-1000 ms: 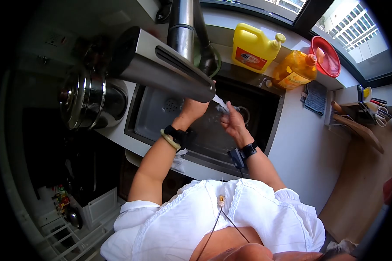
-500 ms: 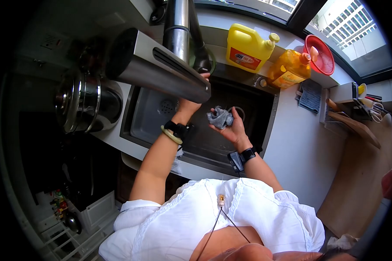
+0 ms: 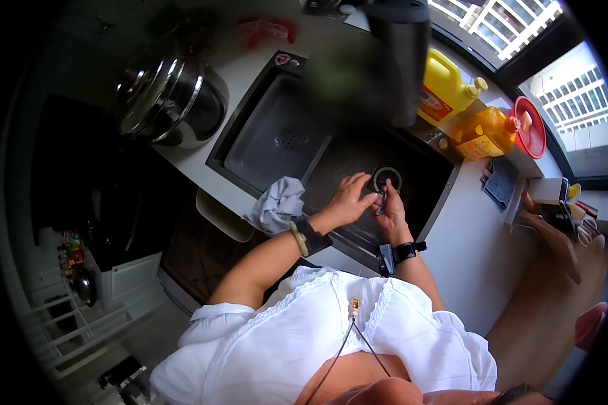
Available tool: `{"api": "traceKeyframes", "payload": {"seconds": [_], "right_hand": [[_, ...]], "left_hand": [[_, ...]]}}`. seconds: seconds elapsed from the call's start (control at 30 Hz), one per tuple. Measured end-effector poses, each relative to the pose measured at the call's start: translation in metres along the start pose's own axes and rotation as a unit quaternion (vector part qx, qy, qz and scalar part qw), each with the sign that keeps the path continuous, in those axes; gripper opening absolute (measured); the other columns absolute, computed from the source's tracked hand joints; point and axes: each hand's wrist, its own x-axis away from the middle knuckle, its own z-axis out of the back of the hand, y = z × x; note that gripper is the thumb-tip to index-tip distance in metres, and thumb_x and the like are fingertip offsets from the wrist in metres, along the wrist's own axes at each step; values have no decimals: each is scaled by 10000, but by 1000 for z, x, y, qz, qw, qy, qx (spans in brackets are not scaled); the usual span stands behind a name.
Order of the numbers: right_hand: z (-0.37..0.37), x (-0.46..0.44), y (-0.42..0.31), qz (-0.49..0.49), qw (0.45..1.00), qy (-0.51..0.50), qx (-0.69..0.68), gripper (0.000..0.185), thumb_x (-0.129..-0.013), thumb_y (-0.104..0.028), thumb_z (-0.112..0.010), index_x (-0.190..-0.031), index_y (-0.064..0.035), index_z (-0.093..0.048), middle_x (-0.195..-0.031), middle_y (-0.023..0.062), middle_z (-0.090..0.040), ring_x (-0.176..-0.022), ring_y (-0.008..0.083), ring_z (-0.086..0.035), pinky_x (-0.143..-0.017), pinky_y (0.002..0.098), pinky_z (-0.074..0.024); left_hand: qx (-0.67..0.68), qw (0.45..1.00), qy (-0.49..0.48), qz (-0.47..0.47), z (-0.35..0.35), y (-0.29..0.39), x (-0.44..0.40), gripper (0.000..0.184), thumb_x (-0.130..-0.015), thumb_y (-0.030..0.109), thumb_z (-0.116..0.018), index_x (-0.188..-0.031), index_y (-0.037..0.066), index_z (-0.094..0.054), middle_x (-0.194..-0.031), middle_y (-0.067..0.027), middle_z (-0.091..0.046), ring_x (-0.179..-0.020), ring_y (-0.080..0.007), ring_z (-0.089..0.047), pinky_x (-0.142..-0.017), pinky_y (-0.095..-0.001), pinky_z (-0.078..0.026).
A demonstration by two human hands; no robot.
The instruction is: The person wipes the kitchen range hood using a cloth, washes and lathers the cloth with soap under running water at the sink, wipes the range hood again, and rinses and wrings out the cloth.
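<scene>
My left hand [image 3: 348, 201] is over the dark sink [image 3: 338, 158], its fingers stretched out beside my right hand. My right hand [image 3: 392, 214] is closed with the thumb up, and a small grey bit of the scrubbing cloth [image 3: 383, 202] shows between its fingers. Most of that cloth is hidden. Just beyond the fingertips lies the round drain ring [image 3: 388, 181]. A crumpled light-grey rag [image 3: 278, 204] hangs over the front rim, to the left of my left hand.
A grey basin [image 3: 267, 145] sits in the sink's left part. Blurred, a dark faucet [image 3: 400, 61] juts over the back. A yellow jug [image 3: 444, 91], an orange bottle [image 3: 485, 133] and a red basket [image 3: 530, 128] stand behind right. A steel pot [image 3: 175, 98] is at left.
My left hand has left the faucet and come down beside my right hand. My right hand has closed over the grey cloth, which lay on its open palm. The camera view has turned.
</scene>
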Motion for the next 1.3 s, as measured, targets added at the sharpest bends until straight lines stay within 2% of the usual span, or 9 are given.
{"api": "traceKeyframes", "payload": {"seconds": [0.07, 0.13, 0.27, 0.37, 0.67, 0.83, 0.97, 1.13, 1.3], "right_hand": [[-33, 7, 12, 54, 991, 121, 20, 301, -927, -358, -547, -734, -127, -528, -587, -8, -442, -482, 100, -417, -439, 245, -350], [7, -15, 13, -49, 988, -148, -8, 303, -920, -382, -552, -745, -136, -527, -629, -15, -477, -552, 120, -469, -500, 270, -407], [-26, 26, 28, 33, 973, -99, 207, 467, -897, -495, -528, -1141, -99, -568, -1107, 71, -591, -1025, 242, -549, -893, 383, -453], [-45, 46, 30, -195, 940, -274, 54, 613, -848, -562, -542, -1278, -127, -501, -1388, 75, -435, -1325, 311, -314, -1111, 521, -172], [-27, 74, 6, -103, 861, -192, 459, 262, -737, 91, -580, -939, -73, -616, -891, 30, -609, -901, 201, -590, -800, 332, -490], [-23, 63, 14, -101, 860, -209, 455, 213, -748, 110, -561, -782, -100, -546, -706, -15, -532, -565, 87, -511, -452, 234, -361], [-29, 70, 43, 11, 820, -66, 569, 164, -754, 54, -581, -723, -103, -543, -591, -43, -485, -495, 63, -469, -407, 218, -304], [-2, 42, 55, 392, 554, -108, 726, 72, -730, -26, -608, -796, 3, -604, -682, 121, -665, -663, 169, -649, -543, 320, -466], [-18, 46, 58, 385, 533, -104, 746, 173, -733, -61, -629, -892, -1, -597, -813, 216, -658, -833, 323, -665, -676, 395, -492]], "left_hand": [[26, 1000, 9, 9, -16, 1, 11, 529, -855, 303, -597, -1266, -9, -478, -1312, -223, -462, -1224, -386, -418, -1030, -428, -339], [63, 997, 34, 11, -30, 0, 20, 551, -836, 311, -615, -1250, -22, -469, -1286, -220, -475, -1175, -386, -445, -1014, -442, -348], [65, 998, 4, 7, -33, -1, 43, 843, -799, 372, -663, -1454, 95, -209, -1506, -203, -156, -1364, -435, -191, -1088, -503, -233], [-75, 996, -56, 5, 5, 7, 59, 1082, -679, 464, -758, -1486, 162, -102, -1545, -118, 69, -1410, -384, 64, -1054, -664, -95], [-174, 921, -147, -315, 34, 10, 49, 1239, -457, 160, -866, -1471, 240, -158, -1431, -138, -316, -1152, -369, -489, -930, -428, -472], [-267, 905, 65, -324, 8, -2, 42, 148, -793, 168, -536, -869, 42, -550, -846, -105, -625, -835, -261, -634, -588, -334, -520], [-378, 891, -21, -250, -3, -9, 37, 120, -751, 182, -566, -684, 91, -608, -627, -64, -658, -645, -257, -670, -528, -356, -510], [-378, 890, -26, -252, -3, -7, 40, 128, -709, 186, -580, -597, 195, -641, -680, -33, -676, -675, -236, -672, -543, -368, -508], [-337, 929, -2, -156, -7, -20, 46, 112, -755, 186, -574, -781, 144, -675, -737, -62, -693, -692, -248, -681, -603, -394, -521]]}}
